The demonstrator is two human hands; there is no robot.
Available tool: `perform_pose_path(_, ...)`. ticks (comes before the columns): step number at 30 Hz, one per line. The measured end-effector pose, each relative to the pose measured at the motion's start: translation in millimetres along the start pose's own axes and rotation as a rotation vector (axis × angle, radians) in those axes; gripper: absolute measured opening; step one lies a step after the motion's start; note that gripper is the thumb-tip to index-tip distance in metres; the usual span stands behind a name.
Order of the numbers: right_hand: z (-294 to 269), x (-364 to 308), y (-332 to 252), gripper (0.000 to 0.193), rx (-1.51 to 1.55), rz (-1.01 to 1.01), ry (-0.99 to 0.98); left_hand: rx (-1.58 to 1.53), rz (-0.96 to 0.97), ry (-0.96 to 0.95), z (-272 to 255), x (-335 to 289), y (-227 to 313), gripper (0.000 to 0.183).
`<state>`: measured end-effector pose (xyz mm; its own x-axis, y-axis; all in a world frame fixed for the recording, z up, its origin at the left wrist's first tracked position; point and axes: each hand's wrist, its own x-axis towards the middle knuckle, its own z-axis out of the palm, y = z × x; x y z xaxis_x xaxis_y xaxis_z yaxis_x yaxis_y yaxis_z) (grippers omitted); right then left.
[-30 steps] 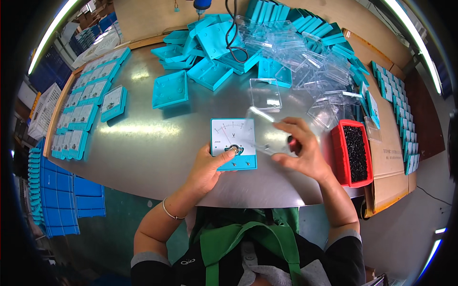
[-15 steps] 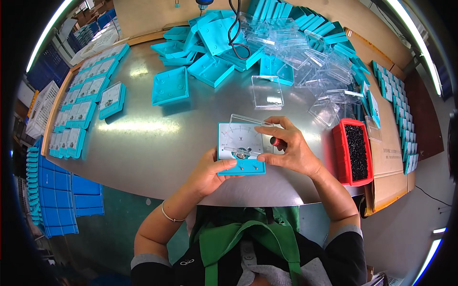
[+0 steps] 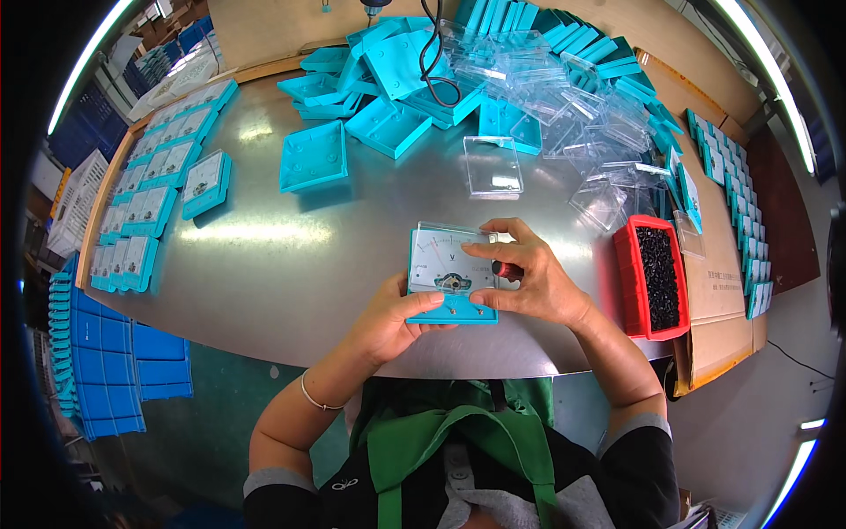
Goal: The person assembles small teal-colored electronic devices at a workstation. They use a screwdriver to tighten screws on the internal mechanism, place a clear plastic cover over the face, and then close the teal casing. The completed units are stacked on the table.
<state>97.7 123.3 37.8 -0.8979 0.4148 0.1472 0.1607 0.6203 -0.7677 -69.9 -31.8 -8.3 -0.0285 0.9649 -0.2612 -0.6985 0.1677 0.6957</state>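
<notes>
My left hand grips the lower left corner of a panel meter with a turquoise base, white dial and needle, its thumb on top. A clear plastic cover lies over the dial, its far edge near the meter's far edge. My right hand is closed on the right side of this cover, forefinger on top and thumb at the near right. Tucked in the same hand is a red-handled tool; its tip is hidden. Two small posts stick up on the meter's bare near strip.
Turquoise bases and clear covers are heaped at the back; one loose cover lies ahead of my hands. Right stands a red bin of small black parts. Meters are lined up left. A cable hangs over the heap.
The clear cover, tilted and sticking out past the meter's far edge before, has come down flatter over the dial. The meter and both hands have shifted slightly right.
</notes>
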Motion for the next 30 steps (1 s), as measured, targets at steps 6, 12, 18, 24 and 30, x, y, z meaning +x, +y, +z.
perform_pose_path(6,-2,-5,5,0.055,0.023,0.000,-0.014,-0.049,0.008,-0.050,2,1,-3,0.052)
perform_pose_path(12,2,-14,1,0.057,-0.138,-0.104,0.006,0.054,0.086,0.011,8,6,-11,0.046)
perform_pose_path(18,10,-31,6,0.034,0.603,0.424,0.002,0.159,0.196,0.011,11,-1,-14,0.043)
perform_pose_path(24,28,-39,10,0.042,0.847,0.460,-0.040,0.058,0.078,-0.022,6,3,-5,0.042)
perform_pose_path(30,37,-32,19,0.052,1.264,0.590,0.070,0.006,0.159,0.001,15,-4,-3,0.044)
